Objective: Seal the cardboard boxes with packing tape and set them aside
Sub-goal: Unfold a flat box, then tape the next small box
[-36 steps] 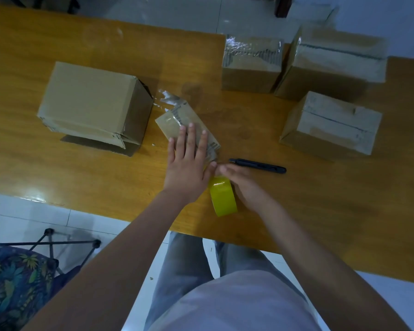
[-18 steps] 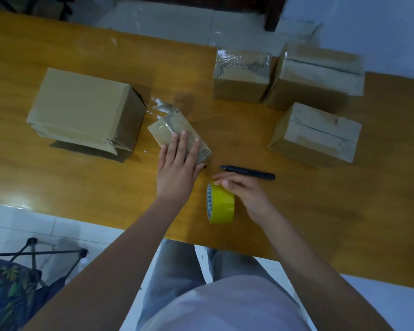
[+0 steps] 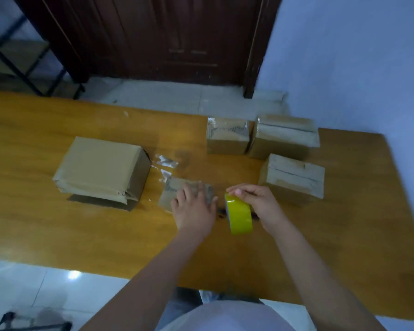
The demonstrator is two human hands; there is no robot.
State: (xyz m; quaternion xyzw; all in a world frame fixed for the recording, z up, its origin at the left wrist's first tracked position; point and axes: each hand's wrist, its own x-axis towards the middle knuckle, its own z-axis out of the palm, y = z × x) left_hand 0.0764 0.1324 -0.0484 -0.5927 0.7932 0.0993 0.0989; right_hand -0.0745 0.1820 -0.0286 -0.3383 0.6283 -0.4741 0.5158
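Left hand (image 3: 193, 211) lies flat, fingers spread, pressing the small flat box (image 3: 175, 191) onto the worktop (image 3: 58, 230). Right hand (image 3: 261, 204) pinches the yellow tape roll (image 3: 240, 215) upright just beside it — three sealed boxes (image 3: 293, 177) stand far right, a large box (image 3: 101, 168) left.

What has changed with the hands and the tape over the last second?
The right hand has lifted the yellow tape roll off the table, gripping it from above. The left hand stays flat on the small flat packet. The large box and three far boxes have not moved.
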